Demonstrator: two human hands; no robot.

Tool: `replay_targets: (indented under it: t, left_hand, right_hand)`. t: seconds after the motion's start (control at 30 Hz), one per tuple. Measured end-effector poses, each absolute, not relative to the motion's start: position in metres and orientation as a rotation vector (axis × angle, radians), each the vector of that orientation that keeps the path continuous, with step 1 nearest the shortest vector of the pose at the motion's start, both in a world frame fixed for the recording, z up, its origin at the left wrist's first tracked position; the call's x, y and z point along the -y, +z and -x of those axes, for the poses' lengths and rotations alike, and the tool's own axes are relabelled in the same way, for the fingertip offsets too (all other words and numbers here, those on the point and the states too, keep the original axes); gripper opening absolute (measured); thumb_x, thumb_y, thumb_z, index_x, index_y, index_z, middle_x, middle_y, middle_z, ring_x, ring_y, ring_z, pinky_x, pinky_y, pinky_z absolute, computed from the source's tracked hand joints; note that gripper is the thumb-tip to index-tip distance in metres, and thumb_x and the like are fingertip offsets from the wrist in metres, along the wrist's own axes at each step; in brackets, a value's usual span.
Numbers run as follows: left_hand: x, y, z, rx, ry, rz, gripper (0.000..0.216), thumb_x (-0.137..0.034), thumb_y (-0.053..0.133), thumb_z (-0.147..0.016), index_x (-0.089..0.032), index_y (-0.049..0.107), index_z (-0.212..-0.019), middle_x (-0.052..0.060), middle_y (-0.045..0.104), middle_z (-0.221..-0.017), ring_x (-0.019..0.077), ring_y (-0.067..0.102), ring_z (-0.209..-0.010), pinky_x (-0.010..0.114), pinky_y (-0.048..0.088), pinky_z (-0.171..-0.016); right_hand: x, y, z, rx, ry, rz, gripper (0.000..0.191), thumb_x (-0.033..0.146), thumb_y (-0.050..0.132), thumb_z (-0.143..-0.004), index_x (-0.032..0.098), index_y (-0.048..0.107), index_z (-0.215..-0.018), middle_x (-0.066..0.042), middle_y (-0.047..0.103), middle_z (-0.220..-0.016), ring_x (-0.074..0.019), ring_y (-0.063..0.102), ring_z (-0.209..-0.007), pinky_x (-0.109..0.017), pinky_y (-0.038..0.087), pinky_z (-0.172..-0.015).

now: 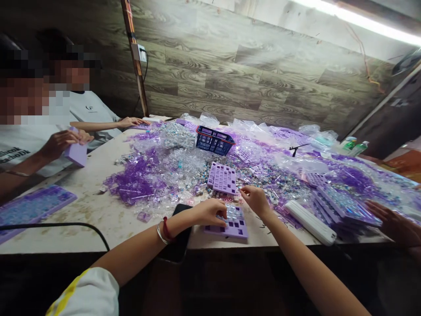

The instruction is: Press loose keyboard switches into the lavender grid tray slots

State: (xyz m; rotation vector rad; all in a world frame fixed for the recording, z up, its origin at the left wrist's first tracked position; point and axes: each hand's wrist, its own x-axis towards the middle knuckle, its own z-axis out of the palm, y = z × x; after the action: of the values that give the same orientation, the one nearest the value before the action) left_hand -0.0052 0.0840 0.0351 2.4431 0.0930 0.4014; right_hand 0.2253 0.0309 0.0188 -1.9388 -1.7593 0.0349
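A purple keypad frame (230, 224) lies at the table's near edge, partly filled with clear switches. My left hand (210, 211) rests on its left side, fingers curled over the frame and pressing on it. My right hand (255, 198) hovers just beyond the frame at the edge of a heap of clear and purple small parts (184, 171), fingers pinched together; what they hold is too small to make out. A second purple frame (222, 177) lies further back in the heap.
A blue basket (213, 140) stands mid-table. A black phone (177, 237) lies under my left forearm. A white bar (311, 221) and stacked frames (342, 206) sit right, with another person's hand (393, 221). Two people sit left; one holds a purple block (76, 153).
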Motion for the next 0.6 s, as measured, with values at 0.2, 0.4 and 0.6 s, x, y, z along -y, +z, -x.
replay_targets:
  t: [0.2, 0.4, 0.6]
  left_hand:
    - [-0.084, 0.034, 0.005, -0.115, 0.404, -2.436, 0.015, -0.017, 0.076, -0.068, -0.011, 0.064, -0.072, 0.001, 0.058, -0.074, 0.0105, 0.051, -0.068, 0.018, 0.035, -0.060]
    - [-0.083, 0.034, 0.005, -0.090, 0.409, -2.437, 0.015, -0.018, 0.076, -0.068, -0.011, 0.063, -0.072, 0.000, 0.056, -0.071, 0.0100, 0.049, -0.066, 0.018, 0.034, -0.059]
    - [-0.085, 0.033, 0.005, -0.073, 0.407, -2.436, 0.016, -0.021, 0.076, -0.069, -0.012, 0.063, -0.073, 0.000, 0.056, -0.072, 0.0096, 0.049, -0.066, 0.019, 0.034, -0.059]
  right_hand:
    - [-0.025, 0.009, -0.226, 1.832, 0.053, 1.860, 0.029, 0.018, 0.051, -0.082, 0.016, 0.066, -0.107, -0.009, 0.064, -0.101, -0.0179, 0.060, -0.077, -0.030, 0.047, -0.075]
    - [-0.043, 0.009, -0.232, 1.870, 0.104, 1.938, 0.028, 0.018, 0.050, -0.080, 0.016, 0.067, -0.103, -0.005, 0.064, -0.083, -0.0168, 0.057, -0.071, -0.027, 0.044, -0.070]
    - [-0.044, 0.016, -0.237, 1.842, 0.093, 1.996, 0.016, 0.020, 0.051, -0.077, 0.016, 0.065, -0.083, -0.004, 0.062, -0.075, -0.0157, 0.053, -0.065, -0.025, 0.037, -0.062]
